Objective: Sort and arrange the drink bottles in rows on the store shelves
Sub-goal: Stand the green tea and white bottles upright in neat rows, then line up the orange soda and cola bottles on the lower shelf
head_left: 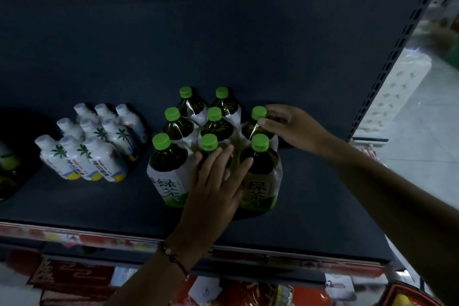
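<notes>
A: Tea bottles (259,174)? Green caps, dark liquid, white-green labels, rows on dark shelf (223,32).
B: Left hand (214,186) flat on front-middle btl; right hand (291,125) pinches rear-right btl's neck.

A shop is shown: a dark retail shelf (223,32) with a slotted upright (407,40), a price strip (74,236), and drink bottles (213,136) ranked in rows.
</notes>
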A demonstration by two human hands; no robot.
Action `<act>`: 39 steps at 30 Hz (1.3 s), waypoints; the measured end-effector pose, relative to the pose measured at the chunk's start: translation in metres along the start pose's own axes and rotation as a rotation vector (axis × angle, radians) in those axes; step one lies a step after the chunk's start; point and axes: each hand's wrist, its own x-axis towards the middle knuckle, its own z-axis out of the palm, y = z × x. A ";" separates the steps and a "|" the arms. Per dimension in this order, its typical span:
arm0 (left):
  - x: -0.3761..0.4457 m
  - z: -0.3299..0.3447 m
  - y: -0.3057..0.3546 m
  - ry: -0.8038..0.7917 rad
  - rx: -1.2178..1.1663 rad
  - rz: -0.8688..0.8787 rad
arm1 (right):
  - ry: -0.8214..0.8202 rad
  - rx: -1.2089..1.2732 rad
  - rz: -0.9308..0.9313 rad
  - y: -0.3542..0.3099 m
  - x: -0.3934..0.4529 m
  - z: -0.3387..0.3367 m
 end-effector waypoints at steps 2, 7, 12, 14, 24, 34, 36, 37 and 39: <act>-0.008 -0.007 -0.006 0.024 0.010 -0.026 | 0.028 0.152 0.013 -0.002 -0.021 0.003; -0.029 -0.015 -0.034 0.023 0.084 -0.324 | -0.026 -0.005 -0.108 0.002 -0.086 0.031; -0.033 -0.015 -0.038 -0.117 -0.017 -0.424 | 0.072 -0.115 -0.086 0.016 -0.092 0.061; -0.032 -0.017 -0.036 -0.122 -0.021 -0.441 | 0.115 -0.112 -0.098 0.019 -0.092 0.064; -0.035 -0.052 -0.033 -0.179 -0.214 -0.464 | 0.048 -0.005 -0.056 0.010 -0.103 0.056; -0.137 -0.090 -0.006 -0.592 -0.719 -0.508 | -0.045 0.295 0.221 -0.009 -0.216 0.085; -0.156 -0.081 -0.009 -0.658 -0.790 -0.546 | -0.051 0.320 0.296 -0.008 -0.236 0.116; -0.163 -0.076 -0.013 -0.696 -0.823 -0.569 | -0.047 0.317 0.335 -0.007 -0.244 0.133; -0.175 -0.059 -0.025 -0.791 -0.862 -0.600 | -0.045 0.274 0.436 -0.001 -0.258 0.173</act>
